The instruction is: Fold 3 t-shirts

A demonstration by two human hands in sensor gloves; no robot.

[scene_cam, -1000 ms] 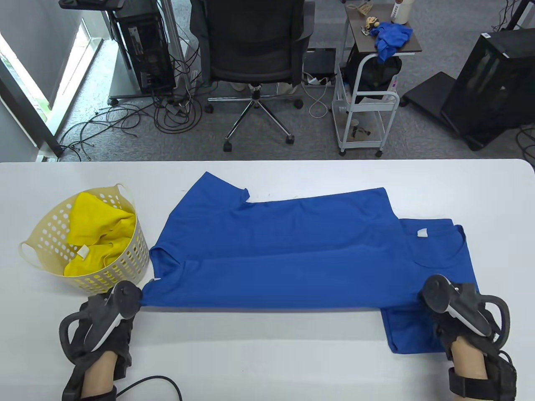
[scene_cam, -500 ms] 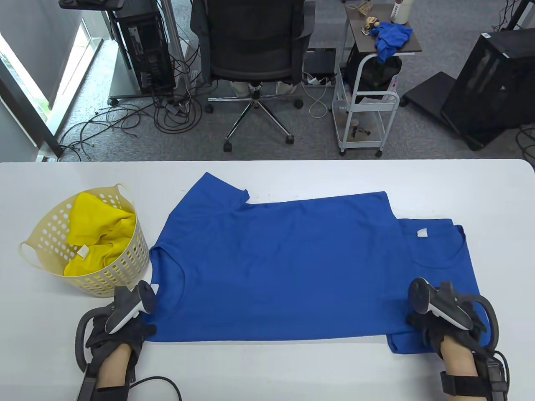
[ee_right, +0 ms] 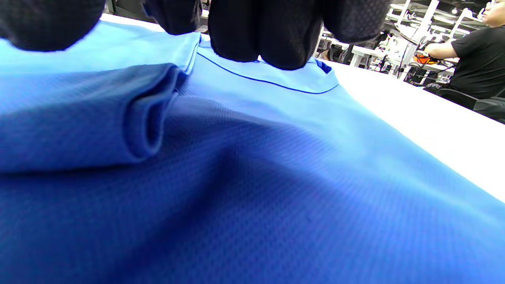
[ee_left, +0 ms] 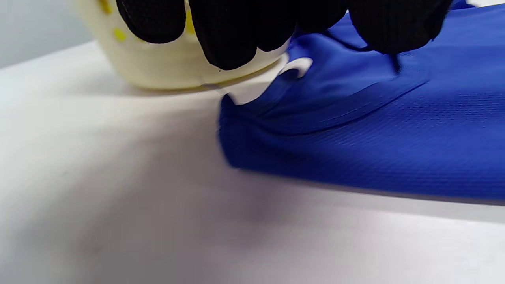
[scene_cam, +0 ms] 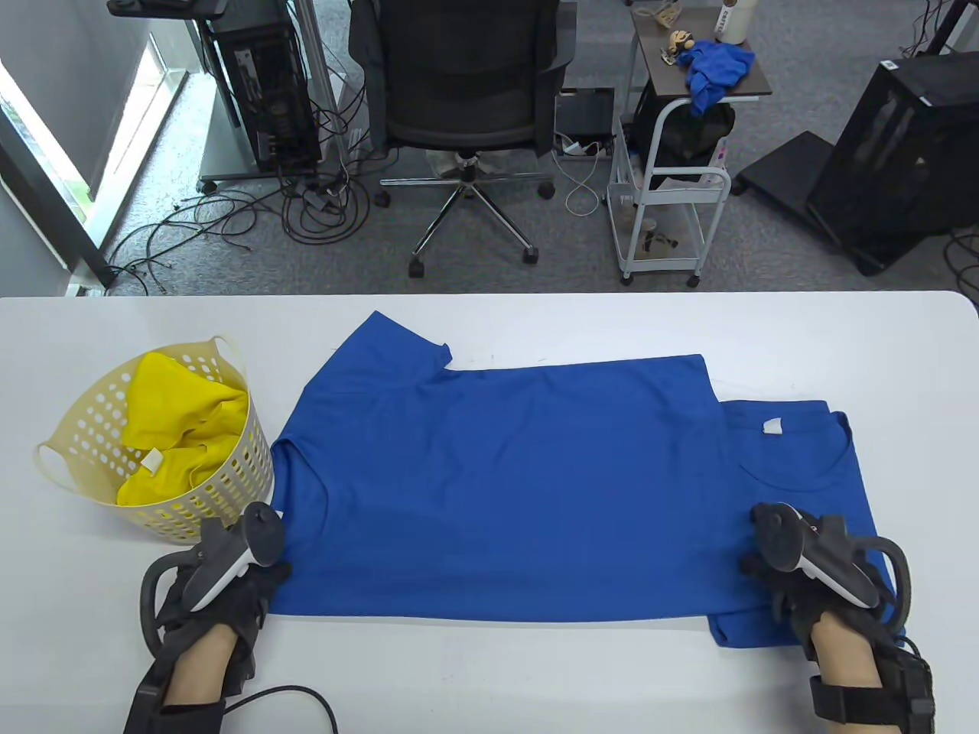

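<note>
A blue t-shirt lies flat across the table, one sleeve at the far left, its collar seam by my left hand. That hand sits on the near left corner, and its fingers curl over puckered cloth. My right hand holds the near right corner, fingers curled over a rolled fold of the shirt. A second blue t-shirt with a white tag lies partly under the right end.
A cream perforated basket holding yellow garments stands just left of the shirt, close to my left hand. A black cable runs along the table's near edge. An office chair and a cart stand beyond the far edge.
Both hands have drawn the top shirt's near edge toward me and laid it down. The cloth now lies smoother and wider than a second ago.
</note>
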